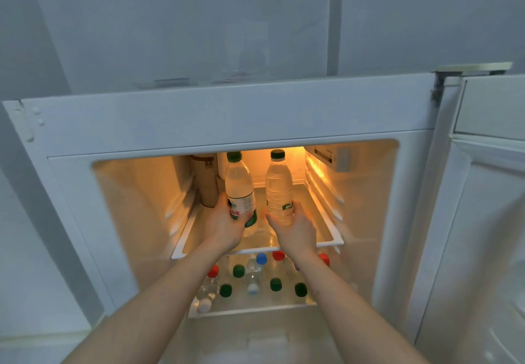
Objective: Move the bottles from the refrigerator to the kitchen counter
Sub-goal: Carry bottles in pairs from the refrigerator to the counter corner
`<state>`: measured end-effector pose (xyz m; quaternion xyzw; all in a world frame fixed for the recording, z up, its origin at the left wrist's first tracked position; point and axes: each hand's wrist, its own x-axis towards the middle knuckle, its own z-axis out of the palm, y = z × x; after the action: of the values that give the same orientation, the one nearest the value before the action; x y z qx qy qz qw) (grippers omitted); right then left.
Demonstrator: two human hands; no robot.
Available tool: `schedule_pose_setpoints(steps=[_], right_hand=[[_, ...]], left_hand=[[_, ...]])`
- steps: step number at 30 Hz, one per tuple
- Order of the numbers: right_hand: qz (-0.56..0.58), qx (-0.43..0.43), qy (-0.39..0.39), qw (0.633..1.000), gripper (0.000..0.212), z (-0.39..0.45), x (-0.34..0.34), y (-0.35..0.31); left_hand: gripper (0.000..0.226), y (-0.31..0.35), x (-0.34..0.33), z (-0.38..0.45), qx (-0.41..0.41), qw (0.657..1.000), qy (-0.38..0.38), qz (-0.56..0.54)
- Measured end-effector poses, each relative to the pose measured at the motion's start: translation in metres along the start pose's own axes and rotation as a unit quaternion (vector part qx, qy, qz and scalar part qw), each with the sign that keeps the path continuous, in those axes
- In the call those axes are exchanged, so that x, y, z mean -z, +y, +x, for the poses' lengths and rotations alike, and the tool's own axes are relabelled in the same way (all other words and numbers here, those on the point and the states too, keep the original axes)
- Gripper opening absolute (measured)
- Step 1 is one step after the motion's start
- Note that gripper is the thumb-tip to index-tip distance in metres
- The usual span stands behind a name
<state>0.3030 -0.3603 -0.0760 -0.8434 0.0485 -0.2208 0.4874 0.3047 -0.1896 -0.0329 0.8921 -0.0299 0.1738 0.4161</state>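
Two clear water bottles with green caps stand on the upper glass shelf [326, 233] of the open refrigerator. My left hand [227, 226] grips the lower part of the left bottle [238, 184], which has a white and green label. My right hand [295, 228] is wrapped around the base of the right bottle [279, 184]. Both bottles are upright, slightly tilted. On the lower shelf [250, 308] stand several more bottles [252, 278] with green, red, blue and white caps, seen from above.
A brown cylindrical container [206, 182] stands at the back left of the upper shelf, close to the left bottle. The refrigerator door [477, 207] hangs open at the right. A white control box [332, 157] sits at the upper right inside wall.
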Motion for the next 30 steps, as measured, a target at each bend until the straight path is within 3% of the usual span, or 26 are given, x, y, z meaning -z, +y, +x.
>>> schedule_pose_setpoints(steps=[8, 14, 23, 30], right_hand=[[0.026, -0.008, -0.004, 1.0, 0.061, -0.018, 0.003, -0.002], [0.108, 0.024, -0.026, 0.994, 0.057, -0.073, 0.019, -0.035], [0.234, 0.106, -0.198, 0.946, 0.042, -0.251, 0.025, -0.094], [0.266, 0.111, -0.413, 0.864, 0.034, -0.381, 0.0, -0.131]], left_hand=[[0.064, -0.011, 0.012, -0.06, -0.042, 0.994, 0.038, -0.093], [0.062, -0.012, 0.065, -0.152, -0.038, 0.979, 0.107, -0.172], [0.056, -0.015, 0.177, -0.36, 0.062, 0.966, 0.208, -0.142], [0.05, -0.034, 0.238, -0.519, 0.175, 0.934, 0.307, -0.046]])
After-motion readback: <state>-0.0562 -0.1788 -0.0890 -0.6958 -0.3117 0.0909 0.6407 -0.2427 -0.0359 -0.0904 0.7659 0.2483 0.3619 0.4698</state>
